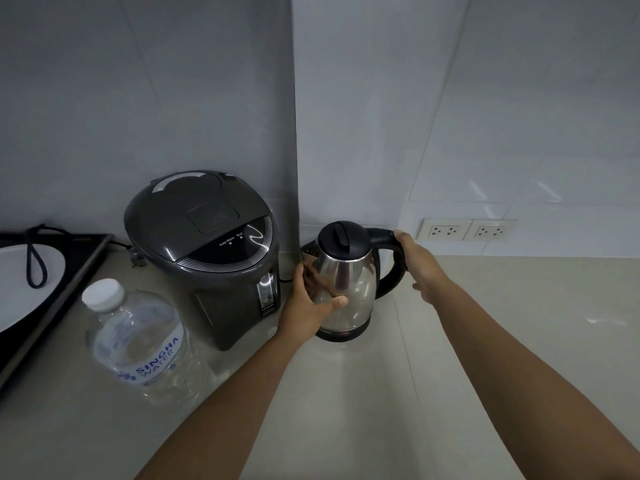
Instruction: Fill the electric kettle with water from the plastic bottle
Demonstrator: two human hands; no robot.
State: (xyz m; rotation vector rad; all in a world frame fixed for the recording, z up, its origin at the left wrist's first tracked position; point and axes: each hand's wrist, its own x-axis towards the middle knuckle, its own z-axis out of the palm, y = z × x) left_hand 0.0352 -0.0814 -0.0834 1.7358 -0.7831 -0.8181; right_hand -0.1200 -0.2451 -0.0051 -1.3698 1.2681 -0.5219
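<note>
A steel electric kettle (353, 282) with a black lid and black handle stands upright on its base in the corner of the counter; the lid is closed. My left hand (308, 306) cups the kettle's lower left side, thumb across the steel body. My right hand (420, 265) wraps the black handle on the right. A large clear plastic water bottle (138, 341) with a white cap and a Singha Water label stands capped at the front left, apart from both hands.
A dark grey hot-water dispenser (207, 244) stands between bottle and kettle, close to my left hand. A black cooktop (69, 278) with a white plate and a looped cord lies at far left. Two wall sockets (467, 230) sit behind the kettle. Beige counter (398, 393) stretches right.
</note>
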